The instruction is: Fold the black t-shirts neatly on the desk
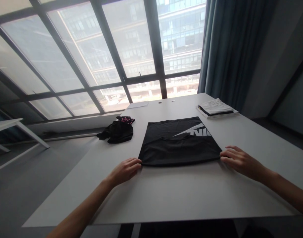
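A black T-shirt (178,150) with a white printed logo lies folded into a flat rectangle in the middle of the table. My left hand (128,168) pinches its near left corner between thumb and fingers. At the near right corner, my right hand (237,159) grips the cloth the same way. The near folded edge runs almost straight between both hands. Part of the logo shows on the far layer, to the right, and the rest is tucked out of sight.
The white table (166,198) carries a crumpled black garment (118,131) with pink marks on the left. Folded white and black clothes (216,107) lie stacked at the far right. A white sheet (138,104) rests at the back, before the windows. A blue curtain (230,49) hangs behind.
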Action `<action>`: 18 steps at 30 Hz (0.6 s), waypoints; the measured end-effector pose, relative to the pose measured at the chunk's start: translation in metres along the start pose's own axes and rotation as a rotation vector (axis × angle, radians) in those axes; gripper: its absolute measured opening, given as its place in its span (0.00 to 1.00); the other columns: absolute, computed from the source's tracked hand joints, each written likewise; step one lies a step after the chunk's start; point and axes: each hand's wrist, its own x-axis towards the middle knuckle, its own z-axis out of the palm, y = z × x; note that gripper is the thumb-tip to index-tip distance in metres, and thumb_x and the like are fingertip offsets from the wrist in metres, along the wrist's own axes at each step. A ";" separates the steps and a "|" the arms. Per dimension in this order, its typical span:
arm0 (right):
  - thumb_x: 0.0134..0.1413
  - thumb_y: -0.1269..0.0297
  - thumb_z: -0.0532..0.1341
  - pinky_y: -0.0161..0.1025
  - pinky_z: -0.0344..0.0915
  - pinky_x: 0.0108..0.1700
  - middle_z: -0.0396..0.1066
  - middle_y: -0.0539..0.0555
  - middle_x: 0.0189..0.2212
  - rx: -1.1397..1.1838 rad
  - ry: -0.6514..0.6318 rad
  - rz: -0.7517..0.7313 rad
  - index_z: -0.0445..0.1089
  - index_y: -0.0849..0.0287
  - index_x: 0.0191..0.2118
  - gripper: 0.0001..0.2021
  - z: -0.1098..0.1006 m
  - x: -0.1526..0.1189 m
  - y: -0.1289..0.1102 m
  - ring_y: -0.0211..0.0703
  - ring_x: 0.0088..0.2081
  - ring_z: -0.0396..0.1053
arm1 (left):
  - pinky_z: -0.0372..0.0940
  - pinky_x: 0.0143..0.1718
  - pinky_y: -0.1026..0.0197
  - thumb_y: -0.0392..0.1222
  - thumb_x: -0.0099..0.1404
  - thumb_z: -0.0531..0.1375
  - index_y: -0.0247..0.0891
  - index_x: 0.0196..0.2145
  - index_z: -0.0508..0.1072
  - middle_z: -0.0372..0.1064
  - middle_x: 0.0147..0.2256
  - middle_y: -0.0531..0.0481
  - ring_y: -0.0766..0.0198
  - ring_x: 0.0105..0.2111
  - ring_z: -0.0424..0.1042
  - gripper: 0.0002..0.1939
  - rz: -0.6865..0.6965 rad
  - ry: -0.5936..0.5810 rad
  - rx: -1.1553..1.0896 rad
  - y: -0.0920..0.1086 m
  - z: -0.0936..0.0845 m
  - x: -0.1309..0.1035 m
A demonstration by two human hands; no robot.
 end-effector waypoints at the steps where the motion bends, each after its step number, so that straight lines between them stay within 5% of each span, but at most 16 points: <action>1: 0.65 0.75 0.53 0.51 0.64 0.57 0.76 0.53 0.41 -0.003 0.002 0.003 0.74 0.51 0.46 0.15 0.001 -0.001 0.000 0.45 0.41 0.73 | 0.71 0.48 0.57 0.31 0.70 0.54 0.41 0.43 0.73 0.74 0.46 0.45 0.60 0.46 0.75 0.10 -0.004 0.011 -0.012 0.000 0.001 0.000; 6: 0.66 0.72 0.55 0.49 0.65 0.54 0.76 0.54 0.42 -0.025 -0.060 0.007 0.73 0.52 0.52 0.15 0.006 -0.005 0.005 0.46 0.43 0.73 | 0.72 0.46 0.58 0.33 0.73 0.55 0.40 0.44 0.70 0.75 0.43 0.47 0.61 0.42 0.76 0.07 -0.040 0.061 -0.051 -0.002 0.005 -0.001; 13: 0.65 0.71 0.56 0.51 0.66 0.52 0.77 0.54 0.41 -0.104 -0.096 0.001 0.77 0.52 0.47 0.13 0.003 -0.008 0.012 0.48 0.42 0.74 | 0.71 0.44 0.60 0.35 0.74 0.56 0.40 0.50 0.71 0.75 0.44 0.45 0.61 0.42 0.76 0.09 -0.066 0.079 -0.067 -0.004 0.009 -0.006; 18: 0.65 0.74 0.55 0.48 0.67 0.53 0.77 0.52 0.38 -0.076 0.006 0.016 0.76 0.52 0.49 0.16 -0.005 -0.010 0.006 0.45 0.39 0.74 | 0.71 0.43 0.61 0.34 0.73 0.56 0.40 0.48 0.73 0.76 0.43 0.45 0.62 0.41 0.77 0.09 -0.078 0.100 -0.105 0.001 0.003 -0.007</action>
